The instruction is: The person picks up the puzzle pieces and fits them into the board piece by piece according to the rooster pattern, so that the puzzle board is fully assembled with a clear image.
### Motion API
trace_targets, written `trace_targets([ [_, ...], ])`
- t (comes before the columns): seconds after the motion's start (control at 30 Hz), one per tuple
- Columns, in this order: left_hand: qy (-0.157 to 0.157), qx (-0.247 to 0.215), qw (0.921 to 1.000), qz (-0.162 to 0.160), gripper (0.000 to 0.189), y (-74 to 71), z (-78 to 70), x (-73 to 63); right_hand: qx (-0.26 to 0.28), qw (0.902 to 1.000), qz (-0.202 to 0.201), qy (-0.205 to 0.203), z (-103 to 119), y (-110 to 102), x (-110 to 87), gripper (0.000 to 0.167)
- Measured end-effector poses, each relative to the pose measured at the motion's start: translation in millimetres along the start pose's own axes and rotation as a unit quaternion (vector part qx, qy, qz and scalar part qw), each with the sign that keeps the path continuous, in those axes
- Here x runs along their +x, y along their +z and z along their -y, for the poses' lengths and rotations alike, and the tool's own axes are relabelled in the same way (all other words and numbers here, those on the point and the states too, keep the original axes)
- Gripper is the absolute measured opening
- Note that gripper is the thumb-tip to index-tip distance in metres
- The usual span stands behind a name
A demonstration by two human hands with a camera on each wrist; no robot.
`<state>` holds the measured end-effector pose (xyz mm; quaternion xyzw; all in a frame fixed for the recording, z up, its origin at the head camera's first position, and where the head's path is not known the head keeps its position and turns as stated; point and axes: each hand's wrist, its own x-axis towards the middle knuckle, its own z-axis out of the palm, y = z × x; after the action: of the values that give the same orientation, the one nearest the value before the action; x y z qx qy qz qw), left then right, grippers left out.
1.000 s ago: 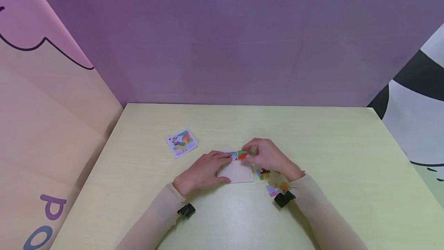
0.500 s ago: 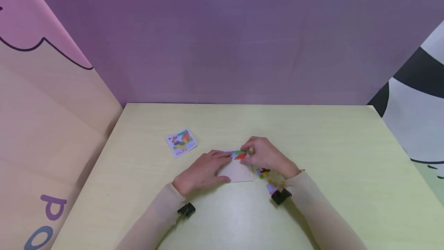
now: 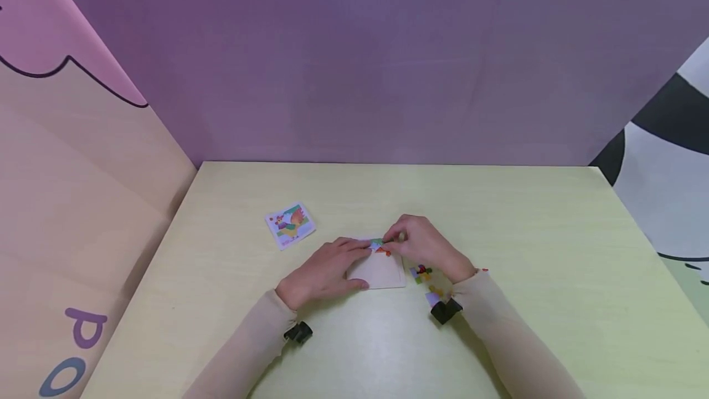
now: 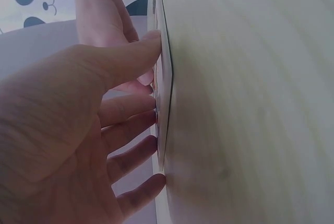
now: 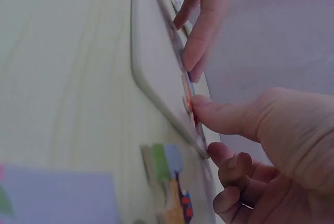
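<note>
- Puzzle piece (image 5: 187, 91), red-orange on top, lies at the right hand's (image 3: 426, 248) thumb tip, just right of the left fingertips; whether it sits flat is unclear.
- Too hard a sideways push from that thumb could make it ride up on whatever lies under the left fingers.
- White board (image 3: 379, 274) lies under the left hand (image 3: 327, 273); should that hand ease off, the board might skid and spoil the alignment.
- Left-hand pose: fingers spread apart and reaching over the far part, thumb down at the near edge.
- Right-hand pose: thumb and fingertip drawn together, pinching the piece, other fingers curled by the board's edge.
- Loose pieces (image 3: 422, 274) lie below the right hand, some close to its black wrist device (image 3: 445, 311); a low backward sweep could drag them.
- Picture card (image 3: 290, 226) lies beyond the left hand, clear of both.
</note>
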<state>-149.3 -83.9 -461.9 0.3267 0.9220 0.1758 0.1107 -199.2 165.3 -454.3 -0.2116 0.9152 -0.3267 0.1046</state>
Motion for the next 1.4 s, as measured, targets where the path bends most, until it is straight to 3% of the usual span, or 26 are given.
trace_targets([
  [0.37,-0.005,-0.011,0.9999,-0.001,0.067,-0.5,-0.2,-0.4,0.020,0.9995,0.009,0.025,-4,0,0.8,0.009],
  [0.67,-0.048,-0.030,0.9984,-0.008,0.067,-3.7,11.3,-14.3,0.027,0.9990,0.006,0.036,-4,3,1.4,0.008],
  [1.13,-0.045,-0.059,0.9971,-0.014,0.067,-5.1,17.4,-14.8,0.024,0.9991,-0.014,0.032,-13,-2,-3.4,0.013],
  [1.4,-0.046,-0.067,0.9966,-0.011,0.066,-5.8,16.4,-15.8,0.070,0.9968,0.006,0.038,-20,-14,-19.8,0.025],
])
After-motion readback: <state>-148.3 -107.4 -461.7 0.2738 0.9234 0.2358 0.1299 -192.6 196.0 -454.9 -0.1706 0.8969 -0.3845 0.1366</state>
